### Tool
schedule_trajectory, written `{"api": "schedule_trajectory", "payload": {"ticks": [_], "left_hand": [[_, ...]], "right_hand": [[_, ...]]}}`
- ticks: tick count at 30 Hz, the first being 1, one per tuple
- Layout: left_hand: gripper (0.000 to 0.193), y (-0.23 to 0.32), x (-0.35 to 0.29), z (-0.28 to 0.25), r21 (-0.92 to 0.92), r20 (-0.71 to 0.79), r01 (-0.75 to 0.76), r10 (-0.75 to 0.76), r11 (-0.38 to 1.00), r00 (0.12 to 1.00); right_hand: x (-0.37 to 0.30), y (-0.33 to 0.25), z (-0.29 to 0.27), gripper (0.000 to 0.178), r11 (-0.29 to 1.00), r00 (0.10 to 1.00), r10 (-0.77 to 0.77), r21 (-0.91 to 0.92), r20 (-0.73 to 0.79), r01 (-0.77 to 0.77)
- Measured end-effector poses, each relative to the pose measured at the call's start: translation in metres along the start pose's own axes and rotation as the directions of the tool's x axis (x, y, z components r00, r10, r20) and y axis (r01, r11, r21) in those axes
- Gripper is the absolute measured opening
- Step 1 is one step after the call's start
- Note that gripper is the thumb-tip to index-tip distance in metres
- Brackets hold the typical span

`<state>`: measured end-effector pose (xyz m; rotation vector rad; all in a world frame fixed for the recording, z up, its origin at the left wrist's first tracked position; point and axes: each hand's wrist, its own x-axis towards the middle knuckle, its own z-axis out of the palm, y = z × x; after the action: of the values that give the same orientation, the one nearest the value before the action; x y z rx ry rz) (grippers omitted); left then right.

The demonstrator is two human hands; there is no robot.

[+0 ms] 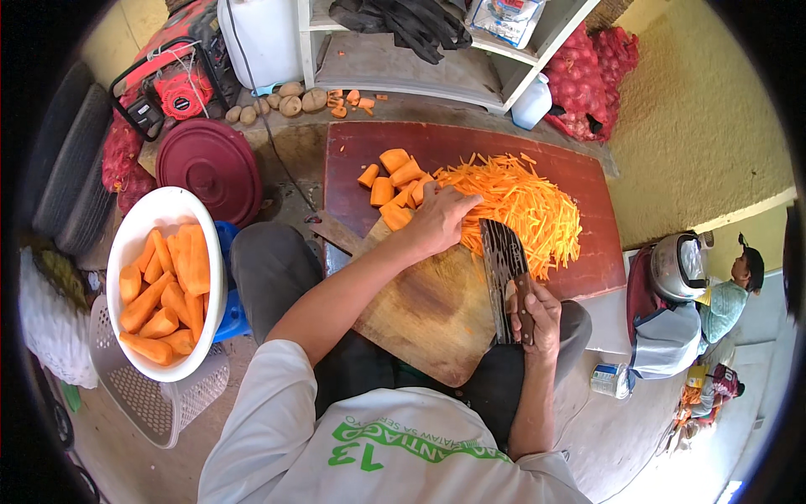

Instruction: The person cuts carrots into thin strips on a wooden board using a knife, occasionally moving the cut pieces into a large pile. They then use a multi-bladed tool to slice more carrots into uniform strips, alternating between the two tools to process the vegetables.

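My right hand [539,319] is wrapped round the brown riveted handle of a cleaver [504,256]. Its dark, wet-looking blade is held over the right side of a worn wooden cutting board [420,307], which rests across my lap and the table edge. My left hand [441,220] reaches over the board's far end, fingers stretched toward a large heap of carrot strips [529,210]. Part of its fingertips is hidden against the carrots. Several thick carrot chunks [395,181] lie just beyond and left of that hand, on the dark red tabletop [588,244].
On my left, a white basin [214,307] holds peeled carrots [168,294], above a grey perforated basket [180,412]. A maroon lid [210,168], potatoes [290,105] and a red generator [185,92] sit beyond. Shelves [403,67] and onion sacks [579,84] stand behind; people [726,294] are far right.
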<state>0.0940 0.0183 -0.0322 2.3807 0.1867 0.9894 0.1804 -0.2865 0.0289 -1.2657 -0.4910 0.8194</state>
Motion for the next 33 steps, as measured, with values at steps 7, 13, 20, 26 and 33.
{"api": "schedule_trajectory", "payload": {"ticks": [7,13,20,26,33], "left_hand": [[0.058,-0.003,0.006,-0.017,-0.116,0.008,0.035,-0.034,0.993,0.999],[0.059,-0.021,0.011,-0.032,-0.098,-0.104,-0.108,0.098,0.989,0.99],[0.054,-0.035,0.017,-0.089,0.198,-0.169,0.009,0.025,0.98,0.985],[0.043,-0.028,0.01,-0.12,0.41,0.06,0.044,-0.076,0.911,0.995],[0.052,0.02,-0.01,-0.145,0.372,0.391,0.194,-0.343,0.908,0.854]], "right_hand": [[0.0,0.0,-0.001,0.059,0.999,1.0,-0.011,0.038,0.006,0.011],[-0.002,0.002,-0.003,0.059,0.996,1.0,-0.019,0.091,0.016,0.017],[-0.002,-0.002,-0.001,0.061,0.989,0.997,-0.054,0.143,0.062,0.045],[-0.001,-0.006,0.002,0.067,0.992,0.999,-0.029,0.121,0.045,0.024],[0.001,-0.003,0.001,0.071,0.991,0.997,-0.013,0.13,0.075,0.003]]}}
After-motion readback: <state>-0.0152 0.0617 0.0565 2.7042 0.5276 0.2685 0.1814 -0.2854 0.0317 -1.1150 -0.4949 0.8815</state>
